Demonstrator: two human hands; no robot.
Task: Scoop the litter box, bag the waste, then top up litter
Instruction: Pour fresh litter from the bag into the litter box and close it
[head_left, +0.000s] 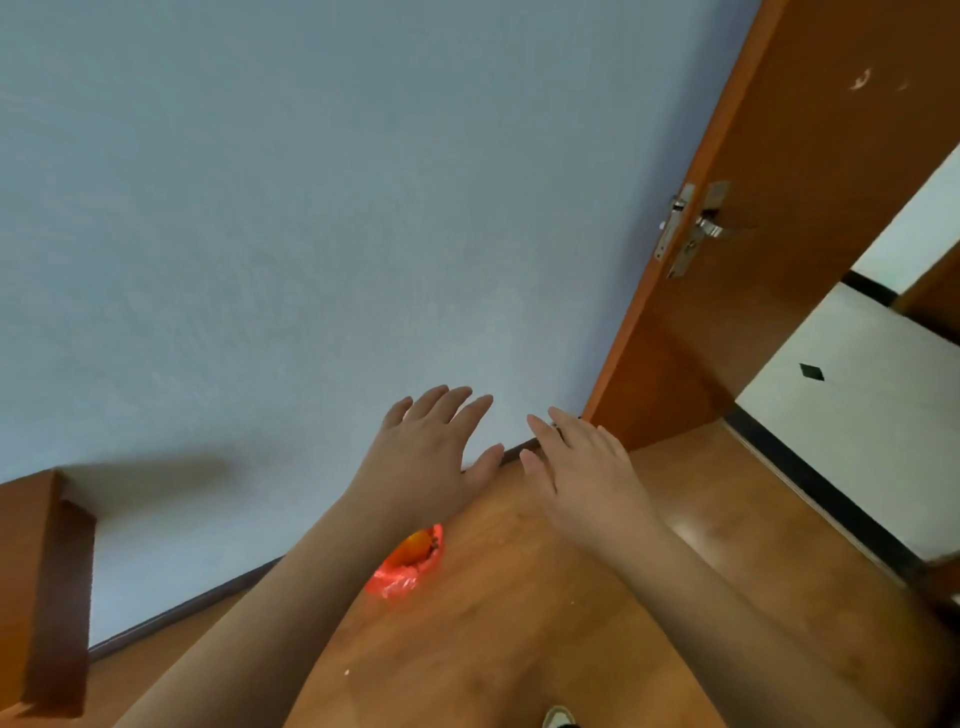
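Observation:
Both my hands are stretched out in front of me over the wooden floor, palms down, fingers spread, holding nothing. My left hand (426, 457) and my right hand (582, 467) sit close together, near the foot of the pale blue wall. A red plastic bag (410, 566) lies on the floor under my left forearm, partly hidden by it, with something orange inside. No litter box or scoop is in view.
An open brown door (810, 208) with a metal handle (706, 226) stands at the right, with a white tiled floor (857, 415) beyond it. Brown wooden furniture (47, 587) juts in at the left edge. A shoe tip (558, 718) shows at the bottom.

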